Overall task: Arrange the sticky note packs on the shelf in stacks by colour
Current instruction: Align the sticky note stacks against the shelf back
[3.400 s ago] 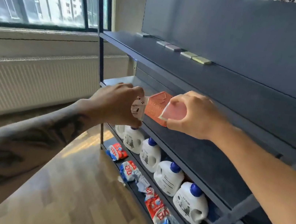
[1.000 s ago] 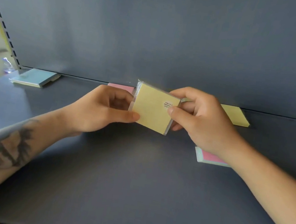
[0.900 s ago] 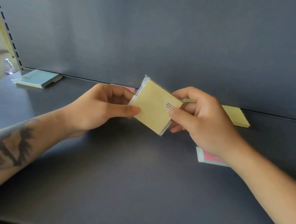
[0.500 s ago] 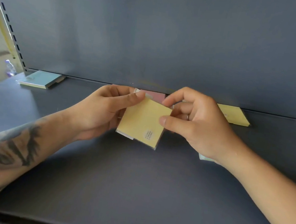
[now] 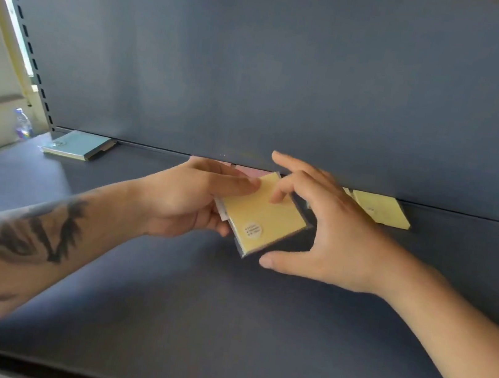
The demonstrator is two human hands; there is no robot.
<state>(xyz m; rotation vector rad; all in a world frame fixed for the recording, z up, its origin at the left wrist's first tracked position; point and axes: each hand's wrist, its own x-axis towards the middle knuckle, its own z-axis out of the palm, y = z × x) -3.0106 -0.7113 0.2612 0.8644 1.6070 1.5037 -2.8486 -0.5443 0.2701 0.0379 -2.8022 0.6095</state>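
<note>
Above shelf (image 5: 220, 330), hands: left (image 5: 188, 199) gripping yellow pack (image 5: 265, 215), right (image 5: 326, 229) spread.

Both of my forearms are bare, with no sleeve showing in the head view. My left forearm (image 5: 21, 255) carries a large dark tattoo with jagged, feather-like strokes running toward the wrist. My left hand (image 5: 188, 199) and right hand (image 5: 331, 236) wear no gloves, rings or watch. The right forearm (image 5: 453, 335) is unmarked.

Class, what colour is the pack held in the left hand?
Yellow pack, best seen in the head view.
</note>
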